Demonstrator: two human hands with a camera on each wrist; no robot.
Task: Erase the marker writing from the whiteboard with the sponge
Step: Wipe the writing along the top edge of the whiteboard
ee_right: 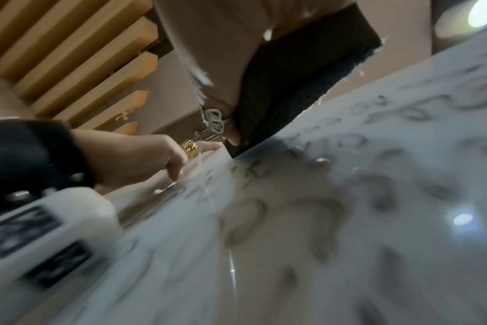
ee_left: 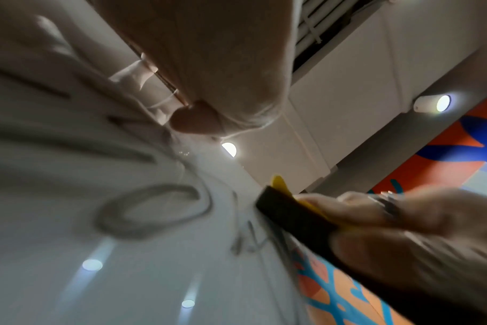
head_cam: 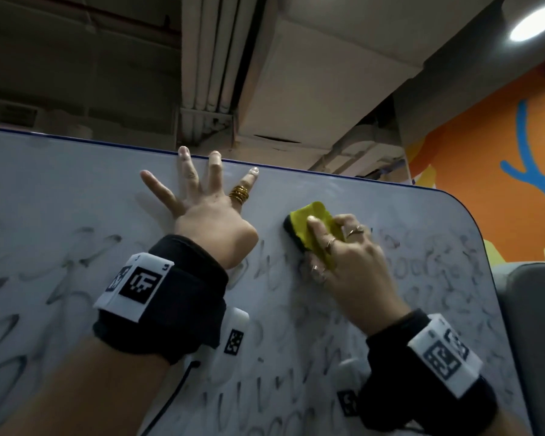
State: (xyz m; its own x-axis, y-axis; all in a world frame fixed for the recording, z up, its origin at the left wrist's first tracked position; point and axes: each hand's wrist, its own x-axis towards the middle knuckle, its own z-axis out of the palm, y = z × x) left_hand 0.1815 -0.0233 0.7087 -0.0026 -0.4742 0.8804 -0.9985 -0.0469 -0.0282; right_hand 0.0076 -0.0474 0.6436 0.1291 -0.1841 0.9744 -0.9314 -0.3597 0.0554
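A whiteboard [head_cam: 76, 190] covered in smeared black marker writing [head_cam: 434, 272] fills the head view, its top edge running across the middle. My right hand [head_cam: 337, 247] grips a yellow sponge [head_cam: 312, 225] with a black underside and presses it against the board near the top right. The sponge's black face [ee_left: 295, 213] lies flat on the board in the left wrist view; the right wrist view shows it [ee_right: 298, 88] under my fingers. My left hand [head_cam: 208, 199] lies flat on the board with fingers spread, fingertips at the top edge.
An orange wall with blue shapes [head_cam: 501, 146] stands behind the board's rounded right corner. Ceiling ducts [head_cam: 221, 58] and a round lamp [head_cam: 530, 23] are overhead. A grey panel [head_cam: 535, 325] sits beside the board's right edge.
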